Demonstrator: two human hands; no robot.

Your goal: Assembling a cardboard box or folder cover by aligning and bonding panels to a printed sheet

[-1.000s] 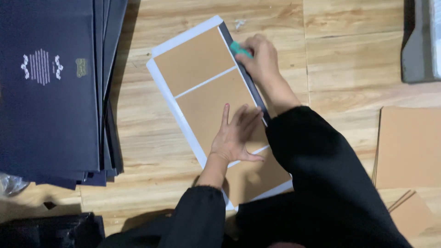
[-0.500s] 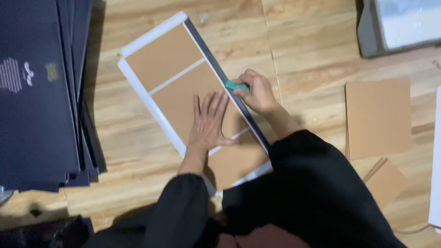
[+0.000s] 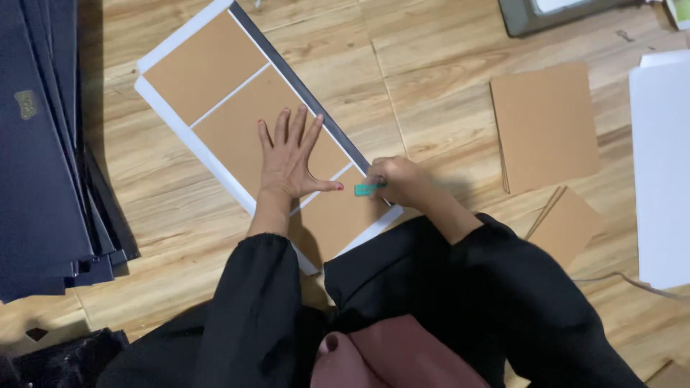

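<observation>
A wooden floor (image 3: 431,93) carries everything here. On its left side lies a stack of dark blue covers (image 3: 36,158); at the right edge sits a white sheet (image 3: 661,172), with loose brown boards (image 3: 546,126) beside it. In the middle lies a long white sheet (image 3: 154,90) with three brown panels (image 3: 237,115) set in a row on it, thin white gaps between them, and a dark strip (image 3: 302,90) along its far long edge.

The left hand (image 3: 291,154) lies flat and spread on the middle panel, gripping nothing, pinning it down. The right hand (image 3: 402,179) is closed around a small green tool (image 3: 365,190), whose tip sits at the near end of the dark strip, by the sheet's lower corner.

Judging by this, the panels are all placed and the pass along that edge looks nearly finished; the other white margins show no sign of work.
</observation>
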